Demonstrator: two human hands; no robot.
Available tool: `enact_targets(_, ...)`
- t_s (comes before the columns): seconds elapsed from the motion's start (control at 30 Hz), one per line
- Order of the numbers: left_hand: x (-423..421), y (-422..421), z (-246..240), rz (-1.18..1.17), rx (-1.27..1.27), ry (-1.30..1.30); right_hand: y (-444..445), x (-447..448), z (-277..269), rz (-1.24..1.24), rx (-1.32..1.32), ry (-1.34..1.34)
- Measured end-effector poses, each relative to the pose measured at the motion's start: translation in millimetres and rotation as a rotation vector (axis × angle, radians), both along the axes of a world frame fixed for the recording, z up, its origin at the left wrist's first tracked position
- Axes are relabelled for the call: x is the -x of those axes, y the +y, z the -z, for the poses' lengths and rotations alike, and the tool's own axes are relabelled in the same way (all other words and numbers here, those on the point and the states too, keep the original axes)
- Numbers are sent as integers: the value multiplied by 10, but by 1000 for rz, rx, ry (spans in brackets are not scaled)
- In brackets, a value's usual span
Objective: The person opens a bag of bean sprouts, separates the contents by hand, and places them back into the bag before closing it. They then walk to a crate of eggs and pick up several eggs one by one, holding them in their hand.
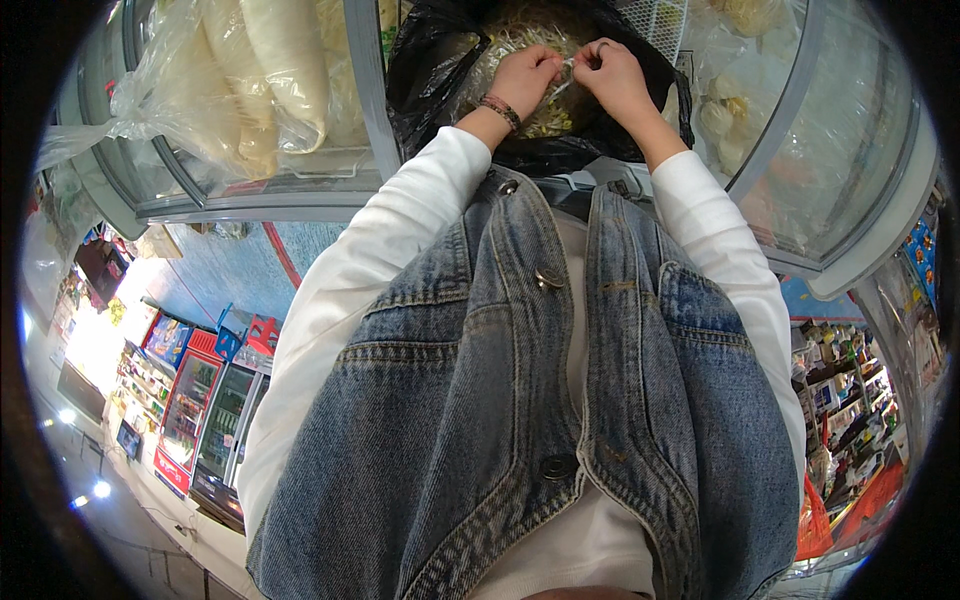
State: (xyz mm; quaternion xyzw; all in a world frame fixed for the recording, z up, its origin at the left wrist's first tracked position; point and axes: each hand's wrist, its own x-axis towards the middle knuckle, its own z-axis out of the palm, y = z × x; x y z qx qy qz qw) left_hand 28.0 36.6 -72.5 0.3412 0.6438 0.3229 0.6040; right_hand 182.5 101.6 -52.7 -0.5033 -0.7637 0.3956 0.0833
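Observation:
A clear plastic bag (489,73) of bean sprouts (551,124) lies inside an open black plastic bag (429,75) ahead of me. Above the sprouts, my left hand (525,75) has its thumb and fingers pinched together, with a braided bracelet on the wrist. Close by on its right, my right hand (615,79) pinches too and wears a ring. Between the fingertips shows a small shiny whitish bit, seemingly the clear bag's plastic; the fingers mostly hide it.
The black bag sits within a glass-sided display case with a grey frame (367,82). To the left, a knotted clear bag holds long pale pieces of food (289,71). A white mesh basket (660,26) and bagged pale food (724,124) are at the right. Drinks fridges (225,420) stand farther off.

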Motion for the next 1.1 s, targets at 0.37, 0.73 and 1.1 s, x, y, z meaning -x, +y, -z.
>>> enact_targets(0.37,60,93,-342,281,-533,704,-54,20,-70,-37,-75,-95)
enact_targets(0.73,15,129,-304,364,-415,781,-46,96,-181,-194,-245,-140)
enact_targets(1.1,76,214,-183,360,-490,592,92,-35,-63,-190,7,57)
